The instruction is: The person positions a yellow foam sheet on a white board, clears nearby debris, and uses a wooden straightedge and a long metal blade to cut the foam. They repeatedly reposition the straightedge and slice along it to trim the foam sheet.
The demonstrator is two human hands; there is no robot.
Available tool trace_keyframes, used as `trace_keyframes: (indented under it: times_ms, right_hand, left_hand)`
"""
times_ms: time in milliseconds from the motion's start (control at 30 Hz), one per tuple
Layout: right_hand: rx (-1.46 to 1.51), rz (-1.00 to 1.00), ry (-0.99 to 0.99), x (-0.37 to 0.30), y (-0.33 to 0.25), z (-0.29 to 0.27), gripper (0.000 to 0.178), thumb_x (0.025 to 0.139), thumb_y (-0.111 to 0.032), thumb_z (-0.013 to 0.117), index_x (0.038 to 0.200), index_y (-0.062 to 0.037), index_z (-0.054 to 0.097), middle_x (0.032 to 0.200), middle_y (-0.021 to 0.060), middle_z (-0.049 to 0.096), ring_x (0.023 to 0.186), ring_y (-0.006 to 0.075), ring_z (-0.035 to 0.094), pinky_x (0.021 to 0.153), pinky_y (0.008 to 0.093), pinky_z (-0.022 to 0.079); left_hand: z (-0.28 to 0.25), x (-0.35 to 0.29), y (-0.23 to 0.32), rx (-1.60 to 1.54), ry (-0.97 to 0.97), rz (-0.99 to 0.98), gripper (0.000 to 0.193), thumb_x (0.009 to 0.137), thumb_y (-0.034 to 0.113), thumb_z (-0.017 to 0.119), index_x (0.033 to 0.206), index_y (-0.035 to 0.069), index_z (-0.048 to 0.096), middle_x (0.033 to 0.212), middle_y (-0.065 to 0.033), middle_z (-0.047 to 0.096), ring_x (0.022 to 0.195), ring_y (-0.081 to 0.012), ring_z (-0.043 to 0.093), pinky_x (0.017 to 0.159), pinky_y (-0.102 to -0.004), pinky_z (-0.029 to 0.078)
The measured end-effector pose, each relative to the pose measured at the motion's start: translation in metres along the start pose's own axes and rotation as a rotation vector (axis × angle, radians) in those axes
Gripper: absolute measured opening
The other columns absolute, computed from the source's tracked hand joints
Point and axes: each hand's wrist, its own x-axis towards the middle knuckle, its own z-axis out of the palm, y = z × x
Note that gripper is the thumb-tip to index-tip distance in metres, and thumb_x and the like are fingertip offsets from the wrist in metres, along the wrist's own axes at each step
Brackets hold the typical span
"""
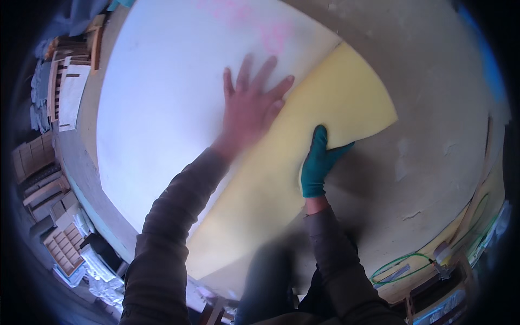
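Note:
My bare left hand [248, 111] lies flat with its fingers spread on a large white sheet [162, 108] that has faint pink marks near its far side. The thumb side of that hand reaches the border of a pale yellow foam sheet [341, 92], which runs slantwise along the white sheet's right side. Gripping the foam's near right edge is my right hand [319, 165], in a green glove. Its thumb rests on top, and the other fingers are partly hidden beneath. Whether the foam overlaps the white sheet or only adjoins it I cannot tell.
Both sheets lie on a wide, worn brownish table [433, 162]. At its lower right are a green cord loop [401, 269] and a wooden frame [441, 292]. Wooden trays [65, 249], boards [75, 95] and plastic-wrapped items crowd the left side.

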Motion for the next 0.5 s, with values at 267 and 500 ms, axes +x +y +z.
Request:
trace_keyframes:
  times_ms: [267, 500]
  right_hand:
    - [-0.273, -0.087, -0.043, -0.032, -0.020, -0.135, 0.073, 0.111, -0.036, 0.053, 0.163, 0.0030, 0.020, 0.167, 0.0183, 0.031, 0.151, 0.0291, 0.035, 0.123, 0.0427, 0.031]
    - [0.005, 0.097, 0.101, -0.126, 0.008, -0.058, 0.079, 0.112, -0.042, 0.050, 0.164, 0.0036, 0.013, 0.165, 0.0188, 0.033, 0.147, 0.0283, 0.039, 0.122, 0.0419, 0.033]
  left_hand:
    - [-0.039, -0.083, -0.028, -0.188, -0.094, -0.056, 0.053, 0.103, 0.034, 0.053, 0.156, 0.028, 0.051, 0.172, -0.0066, 0.029, 0.161, -0.0367, 0.018, 0.127, -0.0665, 0.012]
    - [-0.020, -0.142, -0.002, -0.099, -0.048, -0.032, 0.051, 0.111, 0.043, 0.034, 0.155, 0.024, 0.053, 0.174, -0.0078, 0.027, 0.161, -0.0387, 0.015, 0.126, -0.0660, 0.004]
